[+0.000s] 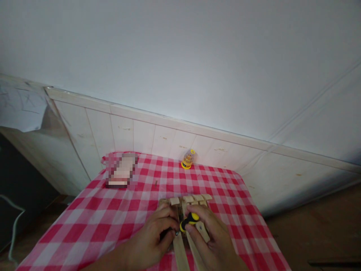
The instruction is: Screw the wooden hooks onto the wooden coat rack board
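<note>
My right hand (pixel 214 235) grips a small yellow and black screwdriver (pixel 189 221) between thumb and fingers. Its tip points left and down toward the thumb of my left hand (pixel 158 229). That hand is closed in a pinch beside a small shiny metal bit; whether it holds this bit or the wooden piece is hidden by the fingers. Beneath both hands lies a wooden assembly (pixel 194 198) of pale slats with rounded ends along its far side. Two long pale wooden strips (pixel 181 250) run from it toward me. Much of its middle is covered by my hands.
A red and white checked cloth (pixel 93 210) covers the table. Near the wall stands a yellow-capped clear screwdriver-bit case (pixel 188 159). A blurred-out flat phone-like object (pixel 122 171) lies at the far left. One small thin brown piece (pixel 156 184) rests on the cloth.
</note>
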A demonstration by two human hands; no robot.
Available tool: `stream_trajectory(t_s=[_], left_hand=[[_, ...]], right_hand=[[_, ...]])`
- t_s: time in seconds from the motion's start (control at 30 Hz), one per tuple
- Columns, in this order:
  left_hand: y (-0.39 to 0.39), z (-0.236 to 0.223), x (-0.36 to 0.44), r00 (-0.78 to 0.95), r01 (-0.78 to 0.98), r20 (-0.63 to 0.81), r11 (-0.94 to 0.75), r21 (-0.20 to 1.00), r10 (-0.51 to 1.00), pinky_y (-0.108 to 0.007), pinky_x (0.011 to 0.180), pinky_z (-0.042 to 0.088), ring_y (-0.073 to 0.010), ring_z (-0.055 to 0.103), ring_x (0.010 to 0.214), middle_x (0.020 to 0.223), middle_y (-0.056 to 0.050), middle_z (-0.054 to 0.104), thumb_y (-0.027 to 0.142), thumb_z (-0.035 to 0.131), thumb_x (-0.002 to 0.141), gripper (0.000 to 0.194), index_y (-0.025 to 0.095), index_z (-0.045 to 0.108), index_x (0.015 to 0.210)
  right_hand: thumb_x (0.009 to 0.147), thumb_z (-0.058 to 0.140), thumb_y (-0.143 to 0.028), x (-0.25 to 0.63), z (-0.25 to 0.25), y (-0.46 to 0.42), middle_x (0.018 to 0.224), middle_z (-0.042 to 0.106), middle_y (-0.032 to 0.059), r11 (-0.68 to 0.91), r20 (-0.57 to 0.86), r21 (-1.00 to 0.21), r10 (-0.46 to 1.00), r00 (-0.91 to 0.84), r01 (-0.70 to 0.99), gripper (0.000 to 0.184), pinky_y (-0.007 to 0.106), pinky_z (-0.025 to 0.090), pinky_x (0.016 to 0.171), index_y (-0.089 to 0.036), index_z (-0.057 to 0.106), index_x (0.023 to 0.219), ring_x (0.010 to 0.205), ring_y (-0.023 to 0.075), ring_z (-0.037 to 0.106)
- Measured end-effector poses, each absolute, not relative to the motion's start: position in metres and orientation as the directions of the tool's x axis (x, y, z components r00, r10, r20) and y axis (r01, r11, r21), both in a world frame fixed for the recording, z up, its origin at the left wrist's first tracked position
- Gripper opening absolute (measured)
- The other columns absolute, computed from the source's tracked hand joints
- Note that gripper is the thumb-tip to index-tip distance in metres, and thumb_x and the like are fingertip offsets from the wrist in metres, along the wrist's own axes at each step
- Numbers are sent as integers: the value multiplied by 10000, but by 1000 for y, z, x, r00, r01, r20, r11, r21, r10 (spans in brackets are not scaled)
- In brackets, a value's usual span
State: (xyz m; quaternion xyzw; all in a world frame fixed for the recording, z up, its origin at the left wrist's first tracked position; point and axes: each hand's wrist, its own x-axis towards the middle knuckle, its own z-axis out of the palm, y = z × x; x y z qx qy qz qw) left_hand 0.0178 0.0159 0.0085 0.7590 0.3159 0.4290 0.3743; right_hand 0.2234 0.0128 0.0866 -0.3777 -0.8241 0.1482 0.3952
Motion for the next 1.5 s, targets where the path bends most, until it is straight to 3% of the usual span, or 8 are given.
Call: stream_trajectory(t_s=[0.27, 0.87, 1.13, 1.5], left_hand=[[17, 4, 19, 420, 123, 456, -547, 828, 785, -387, 919, 473, -226, 585, 1032, 1015, -58, 667, -24, 528, 868, 316, 224, 687, 984], [17, 8, 19, 419, 121, 449, -538, 834, 789, -397, 923, 489, -223, 588, 1032, 1014, -66, 669, 14, 542, 905, 249, 207, 693, 953], [16, 8, 19, 426, 153, 406, -507, 848, 808, -391, 911, 481, -226, 587, 1030, 1019, -64, 670, 28, 551, 907, 249, 211, 709, 967], [17, 5, 21, 403, 140, 446, -536, 833, 799, -389, 908, 474, -226, 585, 1028, 995, -65, 681, 62, 570, 942, 213, 209, 723, 943]], right_hand=[[952, 626, -160, 220, 85, 14, 1000, 771, 8, 674, 565, -543, 735, -376, 501, 296, 203, 620, 821, -295, 622, 1216, 868, 155, 773], [930, 680, -164, 222, 80, 15, 1019, 768, 11, 656, 556, -560, 750, -358, 506, 331, 217, 617, 842, -306, 627, 1224, 889, 167, 770], [925, 700, -192, 221, 80, 14, 964, 779, 37, 636, 548, -589, 767, -332, 498, 243, 204, 620, 676, -258, 661, 1156, 782, 174, 770], [957, 706, -195, 220, 84, 17, 1039, 797, 41, 735, 632, -511, 673, -385, 447, 310, 260, 656, 840, -287, 663, 1250, 907, 184, 792]])
